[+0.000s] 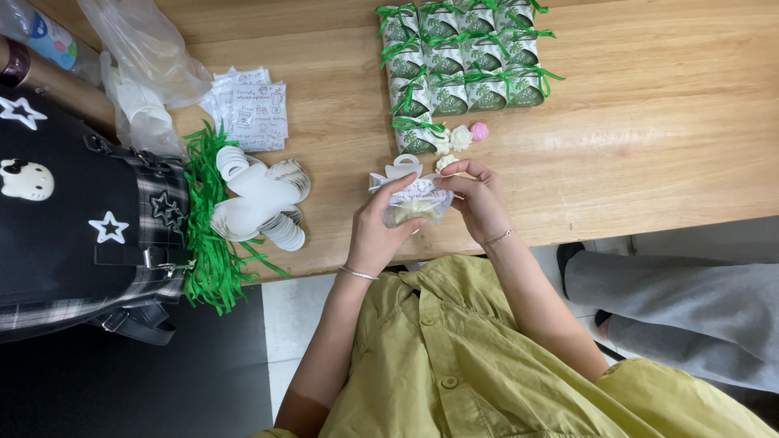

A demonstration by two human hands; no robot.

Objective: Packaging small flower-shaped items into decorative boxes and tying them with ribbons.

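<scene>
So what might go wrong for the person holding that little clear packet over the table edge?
The clear packet is held by the left hand and right hand right at the table edge; a slip could drop it to the floor. The loose pink and white pieces nearby might get knocked or roll. A stray elbow could topple the stacked white tags.

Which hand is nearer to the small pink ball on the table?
Right. The right hand is just below the pink ball; the left hand is farther down and to the left.
</scene>
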